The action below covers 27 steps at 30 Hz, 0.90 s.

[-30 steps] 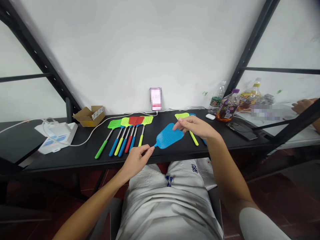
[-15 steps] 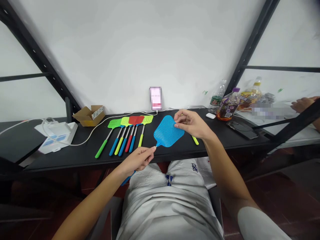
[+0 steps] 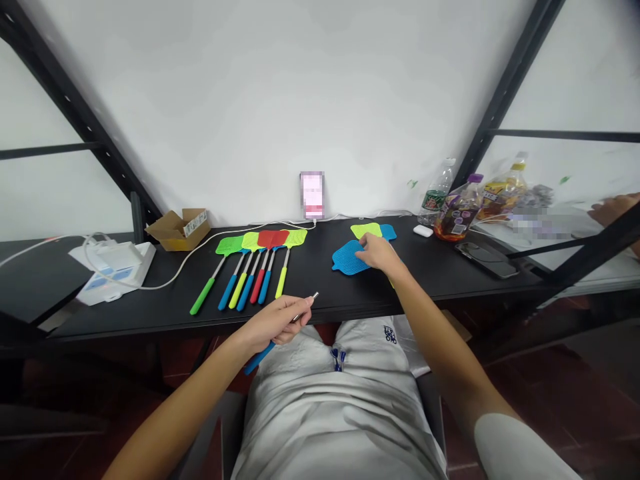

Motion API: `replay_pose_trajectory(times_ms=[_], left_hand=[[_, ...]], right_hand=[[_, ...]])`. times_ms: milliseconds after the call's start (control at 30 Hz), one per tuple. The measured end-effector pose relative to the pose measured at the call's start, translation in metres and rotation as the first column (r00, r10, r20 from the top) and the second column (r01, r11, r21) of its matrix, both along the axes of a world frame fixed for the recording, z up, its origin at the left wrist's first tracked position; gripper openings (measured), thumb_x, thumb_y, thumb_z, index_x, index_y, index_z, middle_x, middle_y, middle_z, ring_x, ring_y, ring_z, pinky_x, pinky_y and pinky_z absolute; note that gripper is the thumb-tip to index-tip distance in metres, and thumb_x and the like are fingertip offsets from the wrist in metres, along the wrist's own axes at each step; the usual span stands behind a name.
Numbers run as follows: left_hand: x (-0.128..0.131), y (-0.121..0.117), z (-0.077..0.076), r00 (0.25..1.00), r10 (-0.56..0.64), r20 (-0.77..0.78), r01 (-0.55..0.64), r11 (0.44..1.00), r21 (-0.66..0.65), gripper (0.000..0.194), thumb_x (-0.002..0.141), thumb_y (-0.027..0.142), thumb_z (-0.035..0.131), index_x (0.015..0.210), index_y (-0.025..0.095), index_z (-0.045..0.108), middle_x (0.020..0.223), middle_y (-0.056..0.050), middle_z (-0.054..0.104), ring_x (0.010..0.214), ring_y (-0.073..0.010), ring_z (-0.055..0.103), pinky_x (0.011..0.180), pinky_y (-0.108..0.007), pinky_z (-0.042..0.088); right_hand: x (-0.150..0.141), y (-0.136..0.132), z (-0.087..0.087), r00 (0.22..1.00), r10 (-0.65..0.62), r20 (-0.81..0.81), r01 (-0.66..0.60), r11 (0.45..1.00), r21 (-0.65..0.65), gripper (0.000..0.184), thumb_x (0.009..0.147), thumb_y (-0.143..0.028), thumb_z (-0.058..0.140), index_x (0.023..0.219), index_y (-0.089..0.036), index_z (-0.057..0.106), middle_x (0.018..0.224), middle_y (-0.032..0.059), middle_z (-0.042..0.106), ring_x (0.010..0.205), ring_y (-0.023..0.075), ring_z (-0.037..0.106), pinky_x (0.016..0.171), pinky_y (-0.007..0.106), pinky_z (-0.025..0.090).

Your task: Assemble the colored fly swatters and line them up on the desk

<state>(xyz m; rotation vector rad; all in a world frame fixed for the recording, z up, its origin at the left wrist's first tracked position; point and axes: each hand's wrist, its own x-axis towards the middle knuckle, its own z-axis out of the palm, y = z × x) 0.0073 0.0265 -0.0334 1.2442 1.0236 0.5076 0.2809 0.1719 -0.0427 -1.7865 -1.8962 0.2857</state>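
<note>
My left hand [image 3: 274, 324] is closed round a fly swatter handle [image 3: 258, 359] with a blue grip; its bare metal rod tip sticks out past my fingers, with no head on it. My right hand [image 3: 376, 253] rests on a detached blue swatter head [image 3: 347, 259], which lies flat on the black table [image 3: 325, 303], fingers curled on its right edge. Just behind it lie a yellow-green swatter head [image 3: 364, 230] and another blue one [image 3: 387, 232]. A row of several assembled swatters [image 3: 250, 270] in green, blue, yellow and red lies to the left.
A small open cardboard box [image 3: 179, 230] and a white device with a cable [image 3: 114, 268] sit at the left. A phone [image 3: 312, 195] leans on the wall. Drink bottles [image 3: 456, 211], a white earbud case [image 3: 422, 231] and a dark phone [image 3: 484, 259] stand at the right. Another person's hand [image 3: 613, 210] shows far right.
The blue head has come off the rod. My right hand carried it away and laid it on the table, while my left hand kept the handle near the table's front edge.
</note>
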Motion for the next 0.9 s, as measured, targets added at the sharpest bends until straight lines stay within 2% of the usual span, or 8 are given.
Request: replay_pose_trajectory(times_ms=[233, 333, 400, 433, 500, 600, 767, 900], left_hand=[[-0.001, -0.001, -0.001, 0.999, -0.008, 0.041, 0.007, 0.999, 0.038, 0.045, 0.093, 0.056, 0.055, 0.07, 0.018, 0.048, 0.051, 0.009, 0.027, 0.041, -0.0031, 0.015, 0.04, -0.021, 0.007], [-0.001, -0.002, 0.0, 0.996, 0.004, 0.092, -0.008, 0.999, 0.049, 0.04, 0.093, 0.051, 0.057, 0.073, 0.018, 0.049, 0.052, 0.008, 0.034, 0.041, -0.0029, 0.018, 0.04, -0.02, 0.009], [0.0, -0.002, 0.001, 0.993, 0.015, 0.114, -0.02, 0.999, 0.046, 0.037, 0.093, 0.049, 0.057, 0.075, 0.017, 0.05, 0.053, 0.008, 0.037, 0.041, -0.0027, 0.02, 0.04, -0.019, 0.01], [0.0, -0.003, 0.001, 0.992, 0.019, 0.121, -0.024, 0.999, 0.044, 0.036, 0.093, 0.048, 0.058, 0.076, 0.017, 0.05, 0.053, 0.008, 0.038, 0.041, -0.0027, 0.021, 0.04, -0.019, 0.01], [0.0, -0.003, 0.002, 0.991, 0.022, 0.133, -0.029, 0.998, 0.047, 0.035, 0.093, 0.047, 0.058, 0.076, 0.017, 0.05, 0.053, 0.008, 0.039, 0.041, -0.0025, 0.022, 0.04, -0.018, 0.011], [0.0, -0.005, 0.002, 0.989, 0.015, 0.147, -0.023, 0.998, 0.057, 0.034, 0.092, 0.046, 0.06, 0.077, 0.017, 0.05, 0.053, 0.008, 0.04, 0.04, -0.0023, 0.023, 0.04, -0.019, 0.011], [0.0, -0.009, 0.004, 0.987, -0.022, 0.156, 0.005, 0.994, 0.106, 0.032, 0.091, 0.045, 0.062, 0.082, 0.016, 0.051, 0.056, 0.008, 0.043, 0.041, -0.0025, 0.029, 0.041, -0.019, 0.014], [0.001, -0.011, 0.008, 0.989, -0.037, 0.14, 0.014, 0.986, 0.165, 0.032, 0.089, 0.044, 0.065, 0.081, 0.018, 0.048, 0.059, 0.007, 0.047, 0.044, -0.004, 0.037, 0.042, -0.019, 0.023]], right_hand=[[-0.016, -0.016, 0.005, 0.958, -0.073, 0.278, 0.051, 0.995, 0.085, 0.038, 0.08, -0.021, 0.065, 0.116, -0.009, 0.057, 0.113, 0.0216, 0.066, 0.106, 0.0345, 0.063, 0.085, 0.04, 0.046], [-0.024, -0.029, 0.016, 0.991, 0.024, 0.135, -0.049, 0.982, 0.184, 0.034, 0.085, -0.028, 0.065, 0.114, -0.012, 0.059, 0.114, 0.0186, 0.066, 0.105, 0.0295, 0.063, 0.086, 0.036, 0.047], [-0.032, -0.043, 0.025, 0.968, 0.246, -0.042, -0.236, 0.957, 0.172, 0.03, 0.089, -0.038, 0.063, 0.107, -0.015, 0.061, 0.103, 0.0122, 0.07, 0.094, 0.0228, 0.067, 0.079, 0.031, 0.049], [-0.036, -0.051, 0.03, 0.907, 0.398, -0.135, -0.383, 0.915, 0.125, 0.028, 0.092, -0.043, 0.059, 0.102, -0.017, 0.062, 0.095, 0.0088, 0.072, 0.085, 0.0192, 0.068, 0.075, 0.028, 0.05], [-0.045, -0.069, 0.038, 0.724, 0.627, -0.289, -0.659, 0.752, -0.02, 0.036, 0.098, -0.05, 0.046, 0.096, -0.018, 0.063, 0.085, 0.0046, 0.072, 0.07, 0.0146, 0.068, 0.066, 0.025, 0.05], [-0.056, -0.09, 0.045, 0.573, 0.759, -0.308, -0.81, 0.582, -0.074, 0.04, 0.097, -0.053, 0.048, 0.087, -0.017, 0.064, 0.075, 0.0022, 0.069, 0.065, 0.0133, 0.067, 0.06, 0.022, 0.048], [-0.065, -0.097, 0.045, 0.439, 0.847, -0.299, -0.894, 0.446, -0.048, 0.035, 0.097, -0.044, 0.052, 0.08, -0.016, 0.064, 0.071, 0.0021, 0.069, 0.066, 0.0127, 0.067, 0.061, 0.021, 0.049], [-0.06, -0.095, 0.048, 0.452, 0.818, -0.355, -0.881, 0.473, -0.031, 0.036, 0.097, -0.042, 0.051, 0.074, -0.017, 0.062, 0.068, 0.0023, 0.068, 0.066, 0.0135, 0.067, 0.061, 0.022, 0.05]])
